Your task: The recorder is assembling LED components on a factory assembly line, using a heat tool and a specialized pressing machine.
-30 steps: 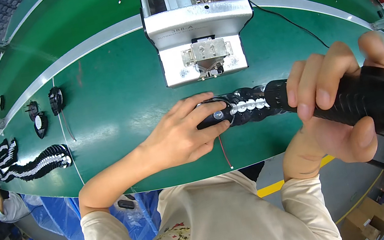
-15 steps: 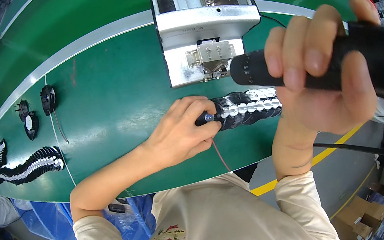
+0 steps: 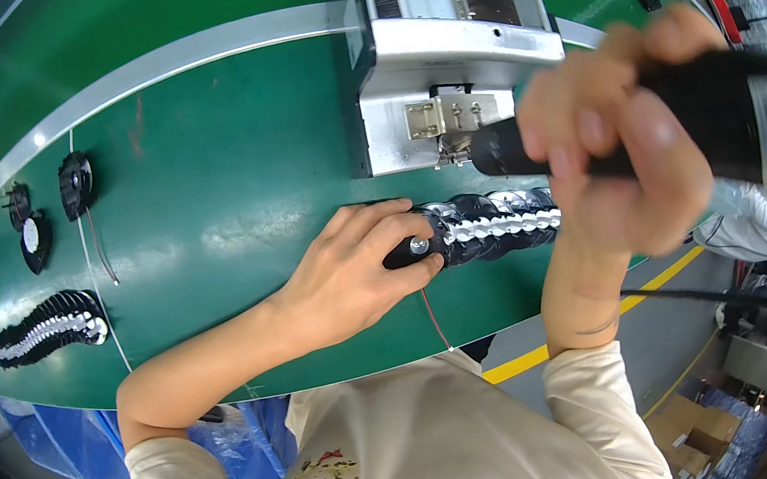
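My left hand [image 3: 353, 270] lies on the green bench with its fingers closed around a black rounded part [image 3: 411, 251], which has a small shiny round spot on top. This part sits at the left end of a row of overlapping black-and-white parts [image 3: 498, 225]. A thin red wire [image 3: 434, 317] runs from under my hand to the bench's near edge. Raised above the row's right side, my right hand [image 3: 626, 143] is wrapped around a thick black handheld tool [image 3: 510, 145], its narrower end toward the left. Motion blurs this hand; the tool's exact kind is unclear.
Behind my hands stands a silver bench machine [image 3: 462, 44]. At left lie loose black parts [image 3: 77, 184] and a curved stack of black-and-white parts [image 3: 53, 327]. A black cable [image 3: 717, 293] crosses at the right. Other people [image 3: 755, 218] sit beyond it.
My view has shifted, so the machine appears farther right. My right hand and the black tool have moved slightly, with blur. The left hand keeps its grip on the black part.
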Demonstrator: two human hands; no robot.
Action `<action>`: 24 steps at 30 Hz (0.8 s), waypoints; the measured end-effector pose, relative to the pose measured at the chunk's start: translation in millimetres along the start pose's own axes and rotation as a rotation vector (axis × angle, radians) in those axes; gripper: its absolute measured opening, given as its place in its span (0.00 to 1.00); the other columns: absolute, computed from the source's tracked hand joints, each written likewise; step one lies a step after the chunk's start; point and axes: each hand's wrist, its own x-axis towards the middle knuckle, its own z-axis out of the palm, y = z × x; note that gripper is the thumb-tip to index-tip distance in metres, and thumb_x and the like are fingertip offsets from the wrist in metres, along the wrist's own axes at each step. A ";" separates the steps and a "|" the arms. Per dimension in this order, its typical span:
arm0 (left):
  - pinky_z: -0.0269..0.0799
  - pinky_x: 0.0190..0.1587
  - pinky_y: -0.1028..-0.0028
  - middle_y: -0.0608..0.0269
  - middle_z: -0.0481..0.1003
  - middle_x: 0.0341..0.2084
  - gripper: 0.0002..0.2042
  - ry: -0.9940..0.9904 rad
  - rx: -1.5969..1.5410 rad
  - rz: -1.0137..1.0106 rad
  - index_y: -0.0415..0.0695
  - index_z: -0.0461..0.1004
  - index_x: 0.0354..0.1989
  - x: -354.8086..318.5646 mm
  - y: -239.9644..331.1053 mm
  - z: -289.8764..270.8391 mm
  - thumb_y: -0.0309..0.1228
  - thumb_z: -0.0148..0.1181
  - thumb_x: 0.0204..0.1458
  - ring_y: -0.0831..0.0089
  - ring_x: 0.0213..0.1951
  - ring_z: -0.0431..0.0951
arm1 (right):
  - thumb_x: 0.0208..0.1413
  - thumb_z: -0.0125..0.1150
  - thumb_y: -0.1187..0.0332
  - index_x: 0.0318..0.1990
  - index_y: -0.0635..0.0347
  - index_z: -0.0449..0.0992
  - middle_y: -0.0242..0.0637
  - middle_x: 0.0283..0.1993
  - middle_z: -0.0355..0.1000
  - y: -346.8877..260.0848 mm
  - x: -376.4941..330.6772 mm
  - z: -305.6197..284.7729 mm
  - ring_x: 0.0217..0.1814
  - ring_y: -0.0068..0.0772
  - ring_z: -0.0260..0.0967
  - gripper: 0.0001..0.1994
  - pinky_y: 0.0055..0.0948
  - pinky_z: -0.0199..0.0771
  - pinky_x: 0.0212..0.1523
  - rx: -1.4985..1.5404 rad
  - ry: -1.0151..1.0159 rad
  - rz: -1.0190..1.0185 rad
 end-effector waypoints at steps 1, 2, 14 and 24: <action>0.70 0.48 0.60 0.62 0.72 0.46 0.12 -0.005 -0.003 -0.001 0.53 0.82 0.42 -0.2 0.5 -0.5 0.30 0.67 0.47 0.56 0.55 0.74 | 0.58 0.52 0.68 0.59 0.58 0.63 0.33 0.27 0.63 -4.0 -3.3 -11.1 0.20 0.25 0.60 0.21 0.32 0.65 0.26 -0.001 -0.088 0.000; 0.70 0.48 0.60 0.62 0.72 0.46 0.12 -0.001 0.000 -0.008 0.53 0.82 0.42 -2.2 -0.1 -0.5 0.30 0.67 0.47 0.56 0.55 0.74 | 0.58 0.53 0.67 0.59 0.56 0.63 0.33 0.28 0.63 -5.1 -6.3 -21.6 0.21 0.25 0.61 0.21 0.32 0.64 0.27 0.007 -0.182 0.001; 0.69 0.49 0.60 0.61 0.71 0.46 0.12 0.031 0.007 -0.027 0.49 0.79 0.36 3.6 2.4 2.7 0.28 0.70 0.41 0.57 0.52 0.73 | 0.59 0.50 0.65 0.60 0.52 0.64 0.30 0.29 0.61 -19.2 0.1 -24.8 0.23 0.24 0.59 0.21 0.33 0.63 0.30 -0.074 -0.220 -0.029; 0.71 0.47 0.59 0.61 0.71 0.46 0.11 0.022 0.009 -0.031 0.48 0.77 0.34 0.7 1.0 3.5 0.27 0.69 0.40 0.56 0.54 0.72 | 0.56 0.48 0.68 0.55 0.60 0.66 0.35 0.25 0.61 10.9 15.7 -4.8 0.16 0.27 0.57 0.19 0.35 0.64 0.23 -0.129 0.070 0.026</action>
